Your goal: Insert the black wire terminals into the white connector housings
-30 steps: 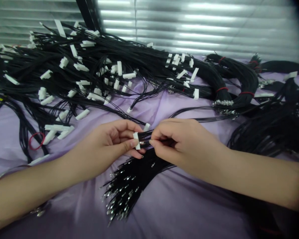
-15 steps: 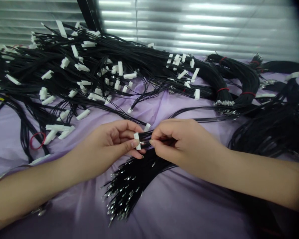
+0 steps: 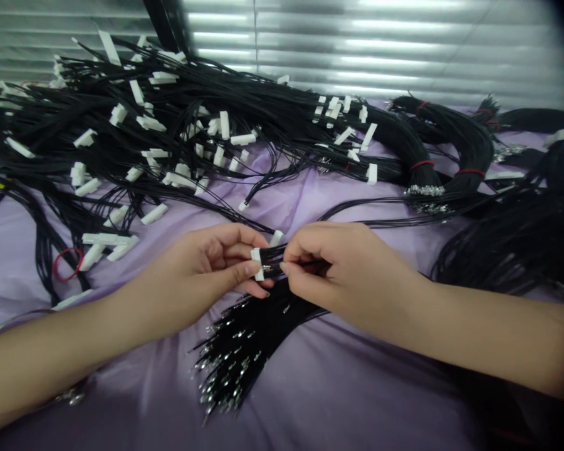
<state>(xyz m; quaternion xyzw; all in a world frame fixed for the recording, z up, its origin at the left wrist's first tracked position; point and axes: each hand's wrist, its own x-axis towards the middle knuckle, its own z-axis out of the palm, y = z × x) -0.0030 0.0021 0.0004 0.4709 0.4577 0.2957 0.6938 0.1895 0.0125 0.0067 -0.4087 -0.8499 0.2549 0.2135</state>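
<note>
A white connector housing [image 3: 257,264] is pinched between the thumb and fingers of my left hand [image 3: 216,263]. Several black wires [image 3: 273,251] run from its right side toward my right hand [image 3: 341,263]. The thumb and forefinger of that hand are closed on a thin black wire, whose shiny metal terminal [image 3: 266,268] is at the housing's face; I cannot tell how deep it sits. Just beneath both hands lies a bundle of loose black wires [image 3: 244,351] with bare metal terminals fanned toward the lower left. A second white connector [image 3: 276,238] shows right behind my fingertips.
A big heap of black cables [image 3: 178,94] with white connectors stretches across the back left. Wire bundles tied with red bands [image 3: 423,164] lie at the back right, near a dark wire pile [image 3: 507,238]. Purple cloth [image 3: 357,388] covers the table before window blinds [image 3: 338,37].
Both hands keep the same hold on the housing and the wire, with hardly any movement between them. The whole view has shifted slightly.
</note>
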